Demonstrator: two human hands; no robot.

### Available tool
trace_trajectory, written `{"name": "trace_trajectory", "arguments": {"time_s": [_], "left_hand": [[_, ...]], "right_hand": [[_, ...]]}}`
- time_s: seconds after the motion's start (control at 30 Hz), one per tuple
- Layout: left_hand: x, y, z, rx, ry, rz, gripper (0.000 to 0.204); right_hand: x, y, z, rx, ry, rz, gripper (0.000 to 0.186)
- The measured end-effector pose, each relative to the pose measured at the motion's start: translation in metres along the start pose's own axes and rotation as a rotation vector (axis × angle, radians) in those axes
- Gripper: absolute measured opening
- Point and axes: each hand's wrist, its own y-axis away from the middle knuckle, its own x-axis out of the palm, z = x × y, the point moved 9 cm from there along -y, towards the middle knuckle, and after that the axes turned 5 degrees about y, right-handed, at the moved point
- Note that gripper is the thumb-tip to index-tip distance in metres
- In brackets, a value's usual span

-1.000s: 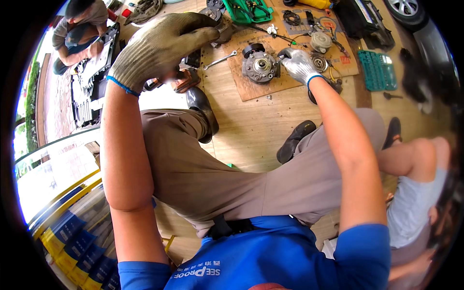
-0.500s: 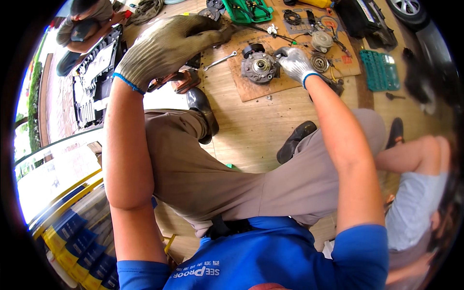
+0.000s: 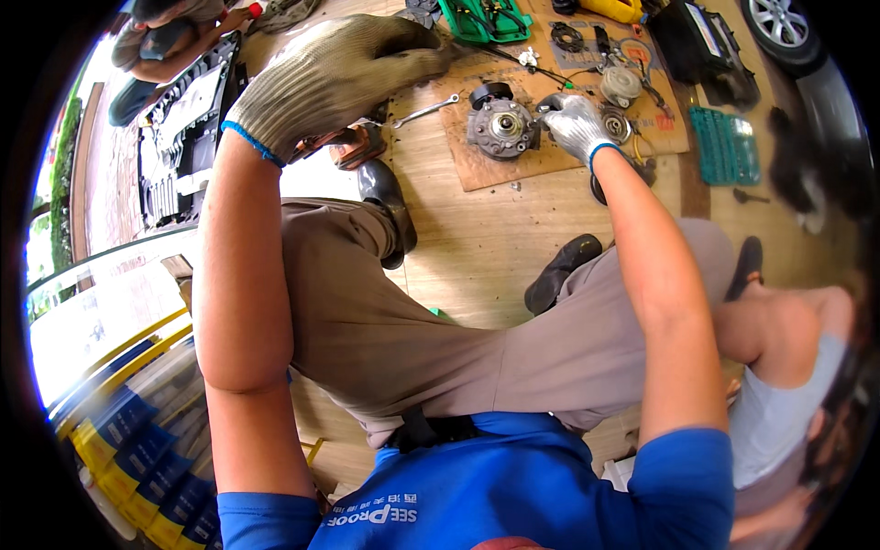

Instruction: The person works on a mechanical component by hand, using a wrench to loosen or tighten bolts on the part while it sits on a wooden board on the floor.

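My left hand [image 3: 344, 78], in a grey knit glove with a blue cuff, is raised at the upper left. Its thumb and fingers are drawn together, and whatever lies at their darkened tips cannot be made out. My right hand [image 3: 579, 126], gloved alike, pinches at the right side of a round metal hub-like part [image 3: 502, 128]; what its fingertips hold is hidden. That part sits on a brown cardboard sheet [image 3: 467, 174], a small black pulley-like wheel [image 3: 491, 93] at its upper edge. Left of it, a combination wrench [image 3: 426, 111] lies on the floor.
Past my hands are a green tool case [image 3: 486, 20], a round metal part [image 3: 621, 85] and a black battery-like box [image 3: 701, 50]. A teal case [image 3: 725, 147] lies at right, below a car wheel [image 3: 779, 32]. People crouch at the upper left and lower right.
The view has shifted slightly, so the hub-like part and tools sit a little further right. Both hands keep nearly the same pose, the right still beside the part.
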Motion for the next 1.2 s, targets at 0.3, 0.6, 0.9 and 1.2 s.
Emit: {"name": "trace_trajectory", "arguments": {"time_s": [0.3, 0.6, 0.9, 1.2], "left_hand": [[-0.005, 0.002, 0.000, 0.040, -0.032, -0.027, 0.044], [-0.008, 0.004, 0.011, -0.028, 0.029, -0.009, 0.046], [-0.015, 0.003, -0.007, -0.115, 0.002, 0.080, 0.050], [-0.004, -0.002, -0.003, 0.123, 0.024, -0.005, 0.043]], "right_hand": [[-0.007, 0.005, 0.018, -0.143, 0.183, -0.039, 0.024], [-0.011, -0.003, -0.007, 0.016, 0.113, -0.064, 0.028], [-0.003, 0.002, 0.012, -0.104, 0.247, -0.032, 0.026], [0.002, 0.006, 0.032, -0.230, 0.238, -0.193, 0.029]]}}
